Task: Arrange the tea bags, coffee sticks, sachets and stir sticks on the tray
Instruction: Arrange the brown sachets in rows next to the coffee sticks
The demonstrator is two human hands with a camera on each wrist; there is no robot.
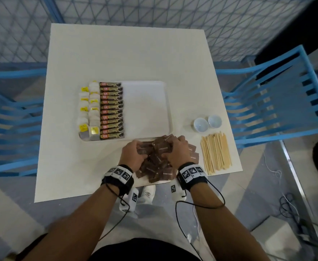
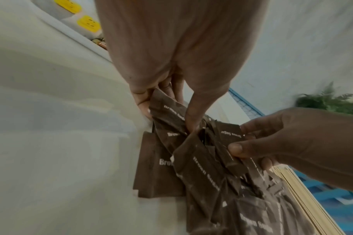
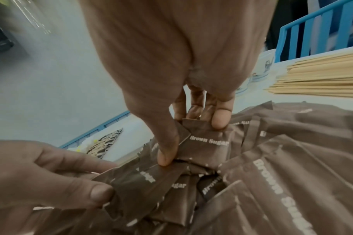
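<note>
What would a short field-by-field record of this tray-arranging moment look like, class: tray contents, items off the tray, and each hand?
tray: white, its right part bare
on tray: tea bags at its left edge, then a column of coffee sticks
off tray: brown sugar sachets heaped at the table's near edge; stir sticks and two small white bowls to the right
left hand: fingers pinch sachets from the heap
right hand: fingers pinch sachets from the heap

"Brown Sugar" is printed in white on the brown sachets [image 3: 207, 147]; "GRANULES" is read on the coffee sticks [image 1: 111, 110] at the tray's left.
</note>
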